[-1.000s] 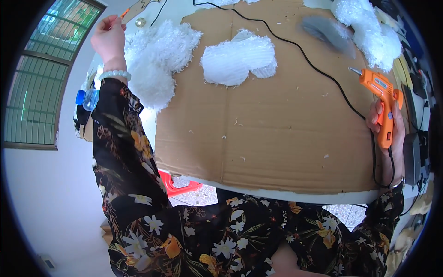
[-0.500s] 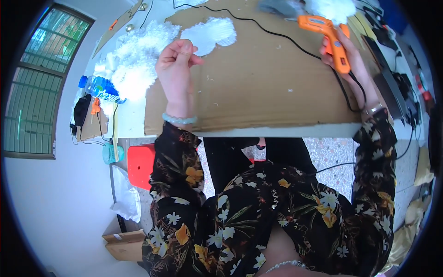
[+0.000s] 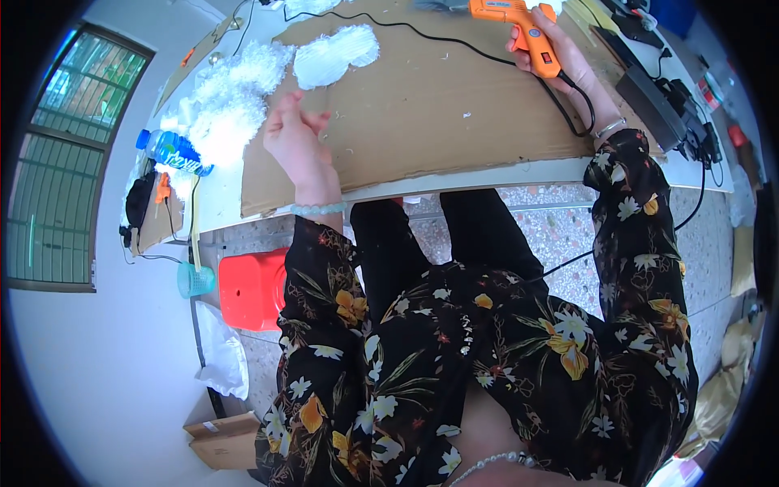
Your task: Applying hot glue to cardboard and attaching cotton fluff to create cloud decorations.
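My right hand (image 3: 560, 49) grips an orange hot glue gun (image 3: 531, 36) by its handle, over the far right of the table. The gun's nozzle points left, and a black cord trails from its handle. My left hand (image 3: 299, 146), slightly blurred, hovers over the left part of the cardboard sheet (image 3: 406, 122). Its fingers are loosely bent and apart, with nothing visible in them. Just beyond that hand lies a flat white rounded piece (image 3: 337, 57). A heap of fluffy white fibre (image 3: 231, 97) spreads to its left.
A blue-labelled bottle (image 3: 174, 152) lies at the table's left, near a second orange glue gun (image 3: 163, 188). A black cord (image 3: 422, 31) crosses the cardboard. At right sits a dark box-shaped device (image 3: 649, 105) with cables. A red stool (image 3: 251, 288) and a green basket (image 3: 195, 280) stand below.
The view has shifted. My left hand has gone from a pinch to looser, parted fingers and sits lower beside the white piece. My right hand still holds the glue gun, now nearer the far edge.
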The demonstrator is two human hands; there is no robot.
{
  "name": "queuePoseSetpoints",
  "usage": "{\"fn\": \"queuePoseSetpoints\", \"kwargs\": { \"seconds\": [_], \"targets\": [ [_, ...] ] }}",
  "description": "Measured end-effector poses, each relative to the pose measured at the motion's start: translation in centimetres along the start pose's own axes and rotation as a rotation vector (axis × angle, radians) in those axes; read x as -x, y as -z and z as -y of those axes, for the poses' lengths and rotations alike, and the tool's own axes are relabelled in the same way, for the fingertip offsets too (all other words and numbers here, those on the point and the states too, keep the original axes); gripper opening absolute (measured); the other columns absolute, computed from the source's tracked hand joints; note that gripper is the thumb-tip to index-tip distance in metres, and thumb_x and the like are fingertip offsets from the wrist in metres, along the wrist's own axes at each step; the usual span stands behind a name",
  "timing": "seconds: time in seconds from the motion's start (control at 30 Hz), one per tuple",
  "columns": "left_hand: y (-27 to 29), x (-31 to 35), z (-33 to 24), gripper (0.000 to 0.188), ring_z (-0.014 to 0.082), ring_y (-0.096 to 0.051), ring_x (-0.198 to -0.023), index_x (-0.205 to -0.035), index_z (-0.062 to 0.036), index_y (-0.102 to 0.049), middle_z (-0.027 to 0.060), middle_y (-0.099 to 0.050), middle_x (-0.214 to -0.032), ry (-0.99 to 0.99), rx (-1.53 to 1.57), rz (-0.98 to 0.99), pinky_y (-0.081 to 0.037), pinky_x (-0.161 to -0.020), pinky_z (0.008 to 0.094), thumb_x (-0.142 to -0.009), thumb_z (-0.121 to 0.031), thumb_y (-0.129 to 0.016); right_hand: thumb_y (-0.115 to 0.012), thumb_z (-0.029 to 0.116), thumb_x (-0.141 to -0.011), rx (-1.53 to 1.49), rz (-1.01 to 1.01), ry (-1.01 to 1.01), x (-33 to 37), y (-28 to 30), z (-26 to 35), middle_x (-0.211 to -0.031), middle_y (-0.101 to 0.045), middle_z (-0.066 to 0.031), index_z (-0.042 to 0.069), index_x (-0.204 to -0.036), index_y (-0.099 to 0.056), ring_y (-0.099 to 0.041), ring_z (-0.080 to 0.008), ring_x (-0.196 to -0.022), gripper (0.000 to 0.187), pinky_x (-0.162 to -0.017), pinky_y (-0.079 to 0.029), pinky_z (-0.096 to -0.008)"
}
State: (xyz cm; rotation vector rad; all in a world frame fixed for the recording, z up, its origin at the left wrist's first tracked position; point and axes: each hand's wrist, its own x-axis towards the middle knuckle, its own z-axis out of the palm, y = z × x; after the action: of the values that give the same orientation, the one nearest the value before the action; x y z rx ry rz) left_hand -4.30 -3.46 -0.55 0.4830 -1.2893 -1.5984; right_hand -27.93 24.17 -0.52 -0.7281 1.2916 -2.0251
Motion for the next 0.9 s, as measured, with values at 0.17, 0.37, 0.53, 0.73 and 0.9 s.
{"fn": "queuePoseSetpoints", "kwargs": {
  "seconds": [0.17, 0.37, 0.53, 0.73, 0.9],
  "targets": [
    [1.5, -0.9, -0.6, 0.029, 0.008, -0.049, -0.056, -0.077, -0.0026, -0.061, 0.0011, -0.054, -0.059, -0.037, -0.102, 0.049, -0.047, -0.06, 0.0258, -0.095, -0.024, -0.059, -0.046, 0.051, -0.098, 0.008, 0.06, 0.045, -0.6, 1.6, -0.3, -0.086, -0.063, -0.0111, 0.005, -0.102, -0.054, -0.049, -0.0125, -0.061, 0.047, -0.058, -0.039, -0.0238],
    [1.9, -1.5, -6.4, 0.014, 0.0099, -0.057, -0.079, -0.09, -0.0016, -0.068, 0.0031, -0.066, -0.084, -0.337, -0.137, 0.276, -0.045, -0.075, 0.0228, -0.088, -0.015, -0.069, -0.046, 0.053, -0.096, 0.022, 0.056, 0.06, 0.0, 1.4, -0.1, -0.087, -0.063, -0.0107, 0.004, -0.102, -0.055, -0.049, -0.0124, -0.06, 0.05, -0.058, -0.039, -0.0252],
    [3.1, 1.4, -18.6, 0.059, 0.0441, -0.037, -0.134, -0.128, -0.0168, -0.059, 0.0172, -0.045, -0.142, -0.983, -0.065, 0.979, -0.017, -0.105, 0.0766, -0.089, -0.059, -0.044, -0.045, 0.06, -0.094, 0.016, 0.001, 0.041, 0.8, -0.1, 0.5, -0.085, -0.064, -0.0101, 0.004, -0.1, -0.057, -0.048, -0.0138, -0.06, 0.058, -0.058, -0.04, -0.0275],
    [1.9, 0.0, -15.4, 0.06, 0.0442, -0.038, -0.133, -0.129, -0.0152, -0.058, 0.0182, -0.045, -0.142, -1.0, 0.076, 0.863, -0.019, -0.105, 0.0759, -0.089, -0.058, -0.044, -0.051, 0.06, -0.092, -0.081, -0.032, -0.027, 0.4, -0.3, -0.7, -0.085, -0.063, -0.0137, 0.004, -0.099, -0.056, -0.048, -0.0155, -0.06, 0.056, -0.059, -0.039, -0.0266],
    [-1.7, -1.4, -14.0, 0.061, 0.0444, -0.038, -0.133, -0.129, -0.0137, -0.057, 0.0192, -0.046, -0.141, -1.003, 0.167, 0.814, -0.02, -0.105, 0.0752, -0.089, -0.057, -0.045, -0.048, 0.061, -0.092, -0.073, -0.051, -0.022, -0.3, 1.2, 1.1, -0.084, -0.063, -0.0141, 0.004, -0.097, -0.058, -0.047, -0.0156, -0.06, 0.058, -0.058, -0.039, -0.0254]
  ]
}}
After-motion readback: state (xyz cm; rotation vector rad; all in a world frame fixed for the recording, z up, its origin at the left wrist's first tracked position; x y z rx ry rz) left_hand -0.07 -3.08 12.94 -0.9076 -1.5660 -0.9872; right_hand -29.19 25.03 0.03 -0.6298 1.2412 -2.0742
